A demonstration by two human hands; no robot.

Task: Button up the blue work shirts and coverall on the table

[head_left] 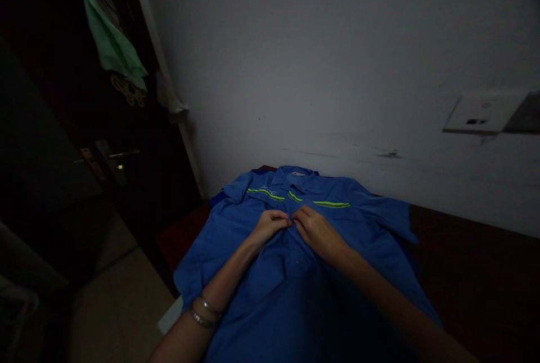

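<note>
A blue short-sleeved shirt (248, 239) with bright yellow-green stripes across the chest lies spread face up, its collar toward the wall. My left hand (271, 224) pinches the front placket from the left, below the chest stripes. From the other side, my right hand (311, 229) pinches the same placket, its fingertips almost meeting the left ones. Whatever small part lies between the fingertips is hidden. Lower down the placket a button (297, 264) shows faintly. Two bracelets circle my left wrist.
The shirt rests on a dark reddish table (472, 250) against a pale wall (320, 70). A wall socket (481, 112) is at the right. To the left stands a dark door with a handle (122, 153) and a hanging green cloth (112, 42). Another darker blue cloth (217, 200) peeks out beneath the shirt.
</note>
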